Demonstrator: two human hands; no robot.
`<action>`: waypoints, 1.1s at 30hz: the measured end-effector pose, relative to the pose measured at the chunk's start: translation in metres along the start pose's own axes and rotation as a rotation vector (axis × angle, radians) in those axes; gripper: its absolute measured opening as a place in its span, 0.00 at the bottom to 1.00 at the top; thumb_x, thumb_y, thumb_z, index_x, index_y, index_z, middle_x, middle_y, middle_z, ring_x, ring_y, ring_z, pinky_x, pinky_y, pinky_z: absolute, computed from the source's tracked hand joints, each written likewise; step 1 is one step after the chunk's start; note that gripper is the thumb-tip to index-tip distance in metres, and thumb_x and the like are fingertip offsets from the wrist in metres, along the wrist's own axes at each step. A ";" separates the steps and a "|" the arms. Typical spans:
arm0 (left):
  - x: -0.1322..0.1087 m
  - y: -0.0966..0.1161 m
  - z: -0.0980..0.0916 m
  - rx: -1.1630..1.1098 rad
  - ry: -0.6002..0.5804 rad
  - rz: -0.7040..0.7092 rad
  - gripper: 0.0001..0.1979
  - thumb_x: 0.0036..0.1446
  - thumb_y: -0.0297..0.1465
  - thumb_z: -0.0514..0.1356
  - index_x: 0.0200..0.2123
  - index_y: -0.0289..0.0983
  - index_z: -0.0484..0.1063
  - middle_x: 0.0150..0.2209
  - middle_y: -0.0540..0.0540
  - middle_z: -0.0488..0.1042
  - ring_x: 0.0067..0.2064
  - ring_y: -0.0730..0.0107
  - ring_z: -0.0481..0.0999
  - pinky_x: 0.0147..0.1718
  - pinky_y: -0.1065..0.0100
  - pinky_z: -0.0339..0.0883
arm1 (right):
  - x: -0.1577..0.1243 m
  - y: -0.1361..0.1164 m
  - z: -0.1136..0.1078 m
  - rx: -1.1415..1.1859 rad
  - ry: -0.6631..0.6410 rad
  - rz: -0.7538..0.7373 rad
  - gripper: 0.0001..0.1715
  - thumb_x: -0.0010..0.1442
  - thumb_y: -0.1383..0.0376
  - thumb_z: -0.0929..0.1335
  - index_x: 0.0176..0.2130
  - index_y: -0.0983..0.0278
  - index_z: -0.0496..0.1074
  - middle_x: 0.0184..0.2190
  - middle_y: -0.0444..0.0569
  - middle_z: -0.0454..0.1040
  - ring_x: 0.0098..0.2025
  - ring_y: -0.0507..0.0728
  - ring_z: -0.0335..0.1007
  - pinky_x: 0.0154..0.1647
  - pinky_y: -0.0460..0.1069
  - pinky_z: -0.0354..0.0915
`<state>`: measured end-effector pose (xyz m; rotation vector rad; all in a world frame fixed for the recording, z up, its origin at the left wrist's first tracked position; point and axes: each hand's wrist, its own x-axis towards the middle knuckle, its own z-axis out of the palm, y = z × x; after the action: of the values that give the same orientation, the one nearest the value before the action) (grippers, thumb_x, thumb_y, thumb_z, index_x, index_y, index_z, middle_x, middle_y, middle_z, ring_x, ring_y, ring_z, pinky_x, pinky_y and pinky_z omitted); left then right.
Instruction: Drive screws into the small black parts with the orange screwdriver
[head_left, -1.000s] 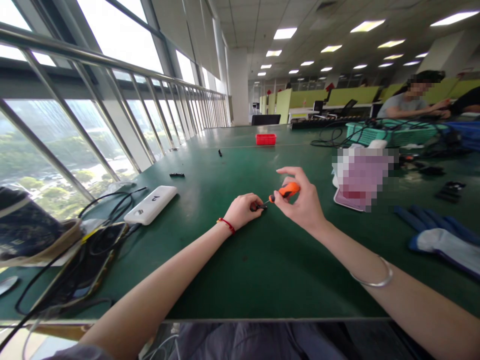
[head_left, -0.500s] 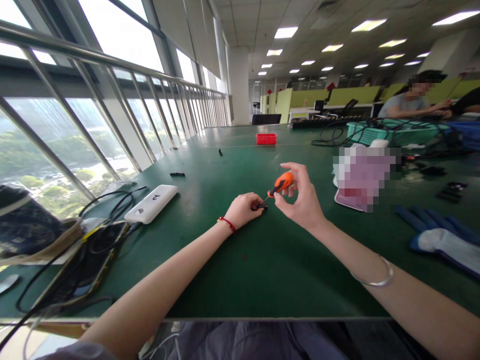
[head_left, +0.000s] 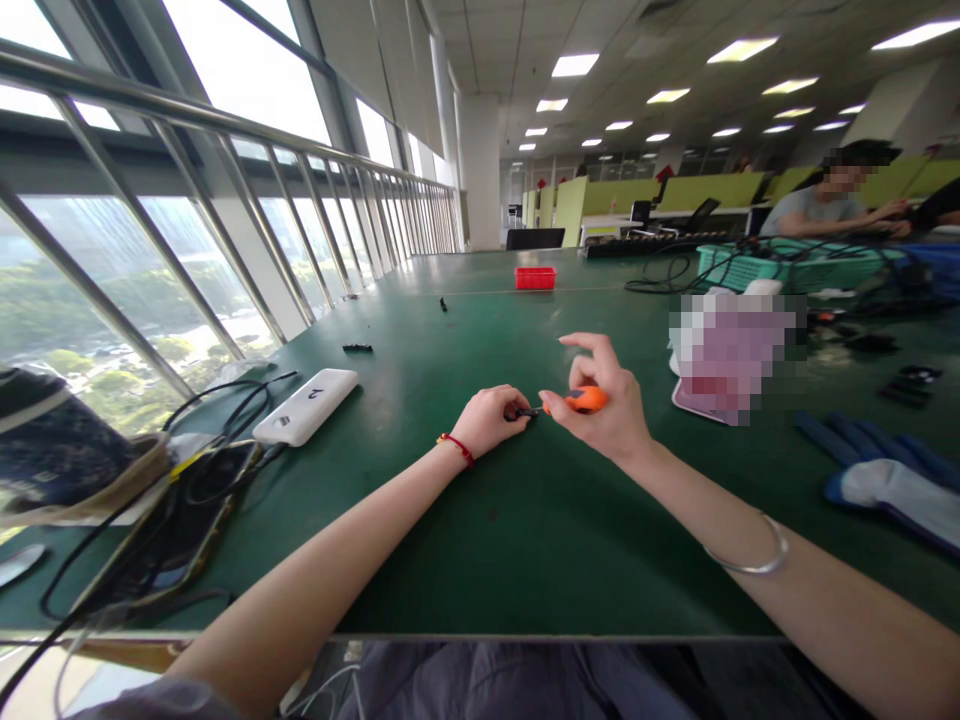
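Observation:
Near the middle of the green table [head_left: 450, 520], my left hand [head_left: 491, 415] pinches a small black part [head_left: 531, 412] between thumb and fingers, low over the surface. My right hand [head_left: 611, 405] holds an orange and black screwdriver [head_left: 586, 400] by its handle, which lies almost level. Its thin shaft points left, with the tip at the black part. The index finger of my right hand is raised off the handle. My left fingers partly hide the black part.
A white power bank [head_left: 306, 407] and black cables lie left. Farther back are a black strip [head_left: 358, 348], a tiny black piece [head_left: 442, 304] and a red basket [head_left: 535, 278]. Right are blue-white gloves [head_left: 892, 485] and a teal basket [head_left: 795, 265]; a person [head_left: 832, 200] sits beyond.
The screwdriver has swung from a raised slant to nearly level, its handle dropping to the right. My right fingers have shifted around it, while my left hand stays in place.

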<state>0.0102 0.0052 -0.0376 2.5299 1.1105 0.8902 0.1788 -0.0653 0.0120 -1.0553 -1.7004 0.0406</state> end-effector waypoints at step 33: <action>0.000 0.000 0.000 -0.008 -0.004 -0.020 0.05 0.47 0.27 0.60 0.30 0.35 0.73 0.28 0.50 0.72 0.28 0.74 0.70 0.29 0.73 0.65 | 0.001 0.001 0.002 0.082 0.029 -0.026 0.26 0.48 0.64 0.67 0.48 0.60 0.61 0.28 0.41 0.68 0.25 0.50 0.62 0.27 0.46 0.60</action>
<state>0.0100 0.0047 -0.0375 2.5088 1.1262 0.8821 0.1778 -0.0633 0.0118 -0.9685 -1.6721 0.0780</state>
